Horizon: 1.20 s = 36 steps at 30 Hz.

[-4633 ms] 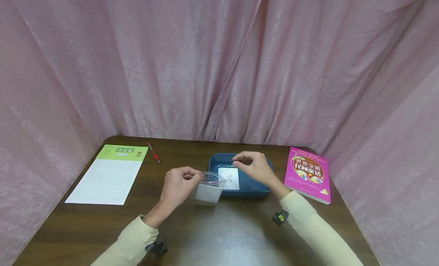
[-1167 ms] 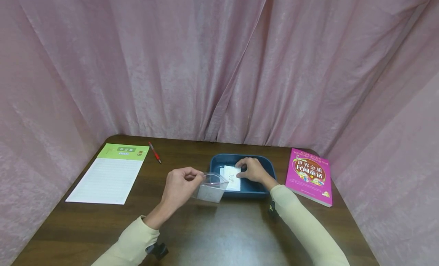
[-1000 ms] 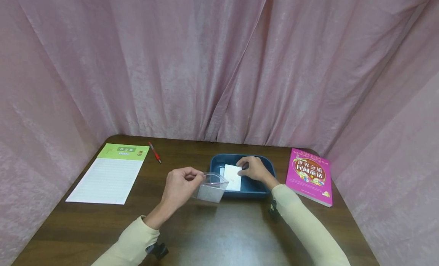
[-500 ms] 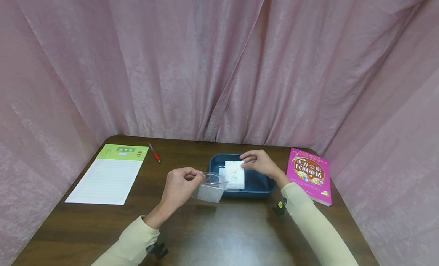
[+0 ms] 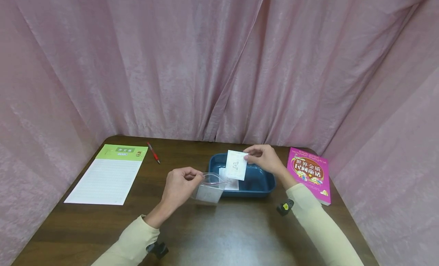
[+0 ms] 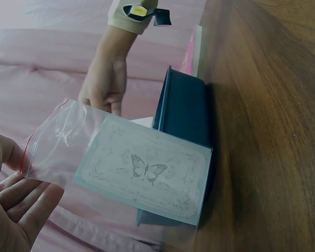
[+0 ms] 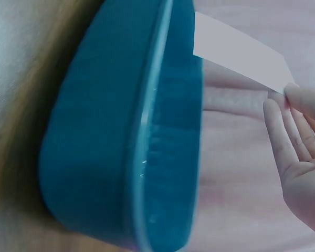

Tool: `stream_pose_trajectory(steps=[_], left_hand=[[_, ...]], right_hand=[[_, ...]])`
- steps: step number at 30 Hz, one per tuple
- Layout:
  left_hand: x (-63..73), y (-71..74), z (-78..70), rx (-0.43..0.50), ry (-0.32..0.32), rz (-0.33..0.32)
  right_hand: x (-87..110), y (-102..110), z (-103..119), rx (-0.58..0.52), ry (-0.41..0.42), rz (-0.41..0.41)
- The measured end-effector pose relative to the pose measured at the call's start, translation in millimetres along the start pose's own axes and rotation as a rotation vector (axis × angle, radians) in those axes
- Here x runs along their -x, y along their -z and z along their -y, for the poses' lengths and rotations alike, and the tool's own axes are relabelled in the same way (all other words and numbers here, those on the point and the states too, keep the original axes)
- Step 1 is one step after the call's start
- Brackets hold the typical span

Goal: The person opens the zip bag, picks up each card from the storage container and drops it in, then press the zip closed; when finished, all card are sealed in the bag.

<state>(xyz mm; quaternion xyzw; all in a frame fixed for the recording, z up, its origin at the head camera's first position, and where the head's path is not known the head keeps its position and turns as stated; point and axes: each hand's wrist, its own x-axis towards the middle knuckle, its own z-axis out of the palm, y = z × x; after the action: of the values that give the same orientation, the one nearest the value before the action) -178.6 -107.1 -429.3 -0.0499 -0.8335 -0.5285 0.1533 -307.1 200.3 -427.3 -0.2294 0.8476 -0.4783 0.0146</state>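
In the head view my right hand [image 5: 263, 158] pinches a white card [image 5: 236, 165] by its right edge, thumb against fingers. The card bears a small grey butterfly print and is raised over the blue tray [image 5: 262, 192]. My left hand [image 5: 181, 186] pinches a clear zip bag [image 5: 210, 190] at a top corner, in front of the tray's left end. The bag's mouth gapes. A card with a butterfly print [image 6: 147, 168] shows inside the bag in the left wrist view. More white cards [image 5: 234, 185] lie in the tray's left part, partly hidden behind the bag and held card.
A pink-covered book [image 5: 308, 174] lies right of the tray, close to my right forearm. On the left are a writing pad [image 5: 104, 178] with a green header and a red pen [image 5: 153, 153]. A pink curtain [image 5: 171, 68] hangs behind the brown table [image 5: 219, 235].
My right hand reached down into the tray, took hold of a card and lifted it up above the tray. The left hand with the bag has stayed almost still.
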Motion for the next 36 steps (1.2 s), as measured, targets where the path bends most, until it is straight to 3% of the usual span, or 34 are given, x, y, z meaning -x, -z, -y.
stream_pose_trajectory(steps=[7, 20, 29, 36], left_hand=[[-0.4, -0.1, 0.0, 0.0, 0.007, -0.006], [-0.1, 0.4, -0.2, -0.006, 0.016, -0.013], [0.4, 0.5, 0.8, -0.018, 0.018, -0.012], [-0.6, 0.5, 2.1, -0.012, 0.026, 0.0]], right_hand=[[4.5, 1, 24, 0.087, 0.068, -0.074], [18.2, 0, 69, 0.087, 0.184, -0.157], [29.6, 2, 97, 0.021, 0.25, -0.222], [35.9, -2, 110, -0.046, 0.245, -0.233]])
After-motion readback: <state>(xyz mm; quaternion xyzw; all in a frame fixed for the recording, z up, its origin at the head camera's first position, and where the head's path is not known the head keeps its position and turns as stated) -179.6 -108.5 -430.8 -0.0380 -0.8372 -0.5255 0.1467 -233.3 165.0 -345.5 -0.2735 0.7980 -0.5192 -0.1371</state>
